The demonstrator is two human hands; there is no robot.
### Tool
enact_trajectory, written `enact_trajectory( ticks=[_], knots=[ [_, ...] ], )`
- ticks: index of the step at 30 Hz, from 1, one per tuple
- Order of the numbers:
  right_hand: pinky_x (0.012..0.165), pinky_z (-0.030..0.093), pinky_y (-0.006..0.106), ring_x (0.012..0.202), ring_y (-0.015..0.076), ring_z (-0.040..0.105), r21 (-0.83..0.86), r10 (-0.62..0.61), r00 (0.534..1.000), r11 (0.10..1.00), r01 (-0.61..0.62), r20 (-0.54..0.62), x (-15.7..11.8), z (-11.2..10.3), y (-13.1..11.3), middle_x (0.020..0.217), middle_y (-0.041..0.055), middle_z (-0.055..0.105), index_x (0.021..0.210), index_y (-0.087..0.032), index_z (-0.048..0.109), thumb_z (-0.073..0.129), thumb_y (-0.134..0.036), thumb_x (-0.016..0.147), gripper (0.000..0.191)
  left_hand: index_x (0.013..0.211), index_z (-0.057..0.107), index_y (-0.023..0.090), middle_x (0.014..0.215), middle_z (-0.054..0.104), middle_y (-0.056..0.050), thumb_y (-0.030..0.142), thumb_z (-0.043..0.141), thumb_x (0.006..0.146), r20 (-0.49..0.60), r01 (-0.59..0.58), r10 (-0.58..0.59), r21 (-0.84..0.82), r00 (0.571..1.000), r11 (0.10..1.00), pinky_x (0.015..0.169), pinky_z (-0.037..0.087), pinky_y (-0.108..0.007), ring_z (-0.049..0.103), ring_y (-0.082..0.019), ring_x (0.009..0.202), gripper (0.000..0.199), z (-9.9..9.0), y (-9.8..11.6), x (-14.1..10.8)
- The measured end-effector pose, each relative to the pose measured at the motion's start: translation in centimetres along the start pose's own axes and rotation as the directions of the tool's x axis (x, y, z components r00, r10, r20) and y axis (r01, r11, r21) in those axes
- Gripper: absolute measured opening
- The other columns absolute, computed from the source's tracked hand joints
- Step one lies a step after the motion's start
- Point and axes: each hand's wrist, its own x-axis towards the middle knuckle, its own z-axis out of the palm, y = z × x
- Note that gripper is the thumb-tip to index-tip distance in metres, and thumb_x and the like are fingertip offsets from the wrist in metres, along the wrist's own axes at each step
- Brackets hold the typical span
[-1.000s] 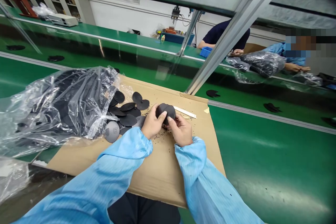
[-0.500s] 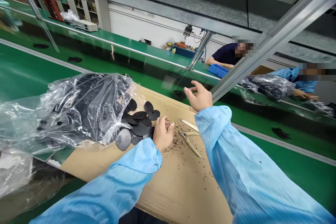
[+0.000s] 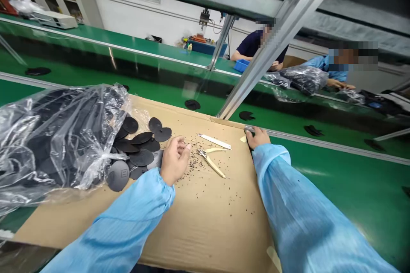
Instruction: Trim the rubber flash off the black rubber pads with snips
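My left hand [image 3: 174, 160] rests on the brown cardboard sheet [image 3: 205, 226], loosely curled and holding nothing, just right of a spread of flat black rubber discs [image 3: 141, 146]. Among them lies a domed dark grey disc with a square emblem [image 3: 118, 175]. A clear plastic bag full of black discs [image 3: 54, 136] sits to their left. Yellow-handled side cutters [image 3: 209, 160] and a white strip [image 3: 214, 141] lie on the cardboard between my hands, among scattered black crumbs [image 3: 195, 166]. My right hand [image 3: 258, 137] touches the cardboard's far right corner, empty.
The cardboard lies across a green conveyor belt [image 3: 336, 187] carrying black pieces, with a metal rail [image 3: 329, 145] along it. An aluminium strut [image 3: 282, 42] rises ahead. Beyond, a person in a blue sleeve [image 3: 323, 63] and a person in a dark shirt [image 3: 253, 45] work.
Both hands held a dark disc a second ago; now they are apart and empty. My right hand has come down from mid-air to the cardboard corner, and the view has shifted.
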Motion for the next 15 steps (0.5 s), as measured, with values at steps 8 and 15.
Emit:
enact_trajectory(
  ticks=[8, 15],
  knots=[
    [0.100, 0.040, 0.045, 0.116, 0.0302, 0.051, 0.151, -0.032, 0.997, 0.988, 0.042, -0.067, 5.6, 3.9, 3.8, 0.120, 0.0158, 0.059, 0.127, -0.014, 0.059, 0.044, -0.034, 0.085, 0.048, 0.113, 0.053, 0.015, 0.108, 0.058, -0.011, 0.034, 0.058, 0.086, 0.027, 0.039, -0.041, 0.077, 0.999, 0.996, 0.079, 0.052, -0.031, 0.060, -0.017, 0.091, 0.033, 0.2, 0.4, -0.2],
    [0.091, 0.045, 0.044, 0.105, 0.0302, 0.058, 0.179, -0.060, 0.998, 0.982, 0.055, 0.022, 7.8, 4.3, 3.3, 0.115, 0.0108, 0.065, 0.123, -0.022, 0.064, 0.045, -0.041, 0.086, 0.045, 0.114, 0.053, 0.015, 0.110, 0.056, -0.012, 0.031, 0.056, 0.087, 0.051, -0.013, 0.004, 0.175, 0.999, 0.984, 0.078, 0.054, -0.031, 0.060, -0.016, 0.090, 0.031, 0.4, 0.6, -0.5]
  ],
)
